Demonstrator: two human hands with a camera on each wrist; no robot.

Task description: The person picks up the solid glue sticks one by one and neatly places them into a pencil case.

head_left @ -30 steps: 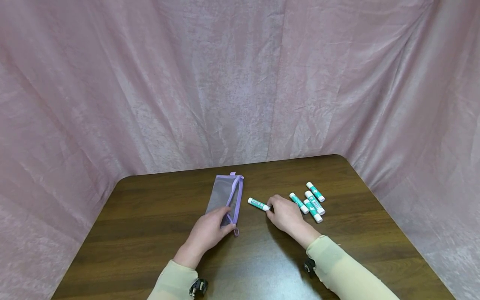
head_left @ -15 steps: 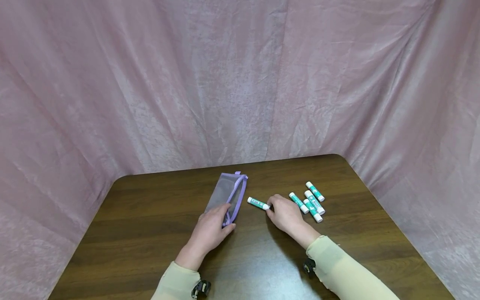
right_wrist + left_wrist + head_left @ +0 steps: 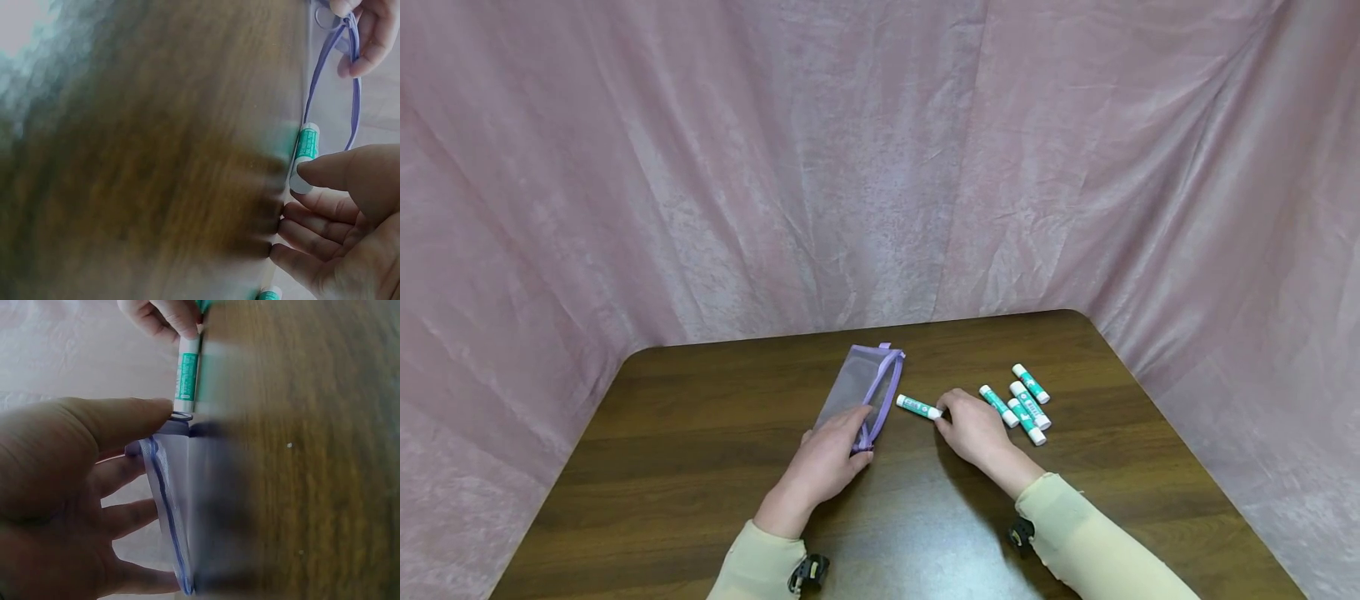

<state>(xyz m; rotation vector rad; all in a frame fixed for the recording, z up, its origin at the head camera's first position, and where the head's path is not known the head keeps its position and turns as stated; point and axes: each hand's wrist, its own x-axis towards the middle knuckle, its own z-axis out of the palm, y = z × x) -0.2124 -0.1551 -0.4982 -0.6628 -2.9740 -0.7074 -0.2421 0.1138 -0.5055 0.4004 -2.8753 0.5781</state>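
Green tube (image 3: 917,407), end seemingly pinched, right hand (image 3: 976,429)

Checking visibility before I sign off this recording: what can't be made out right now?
Head: near end of the mesh pouch, partly hidden by the left hand.
Head: print on the pinched tube, too small.
Left wrist: right hand, cut off by the top edge.
Right wrist: another tube, cut off by the bottom edge.
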